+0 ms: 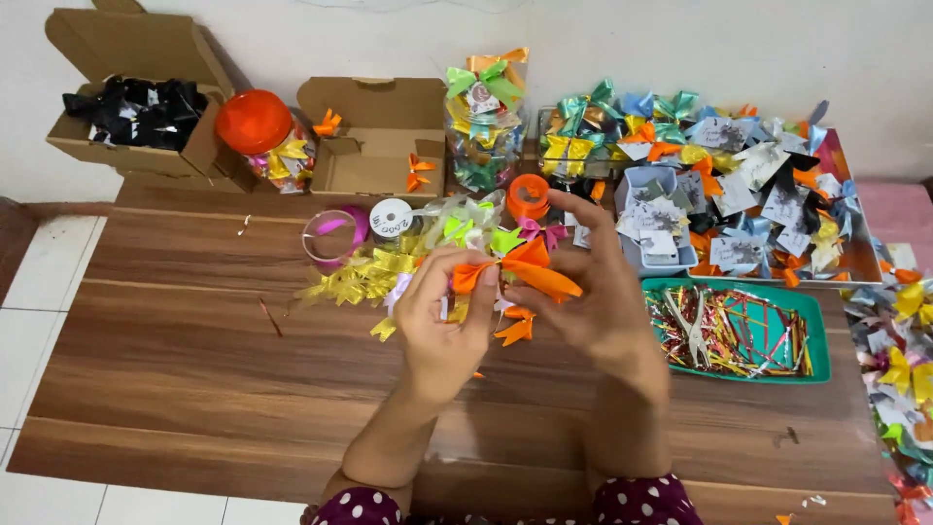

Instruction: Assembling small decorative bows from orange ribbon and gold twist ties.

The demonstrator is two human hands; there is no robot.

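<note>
The left hand (pixel 442 326) and right hand (pixel 593 292) both pinch an orange ribbon bow (pixel 515 270) above the counter's (pixel 175 369) middle; its long axis runs left-right, right tail dipping toward the green tray (pixel 821 365).

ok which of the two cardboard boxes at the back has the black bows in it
The far-left cardboard box, at the table's back corner beside the orange-lidded jar. It is packed with black bows. The middle box holds only a couple of orange bows.

Glossy satin orange ribbon bow (pixel 515 267); smooth, faintly shiny wood-grain table (pixel 175 369); matt brown cardboard box (pixel 374 136); green plastic tray (pixel 816 335) holding shiny metallic foil twist ties (pixel 748 335).
</note>
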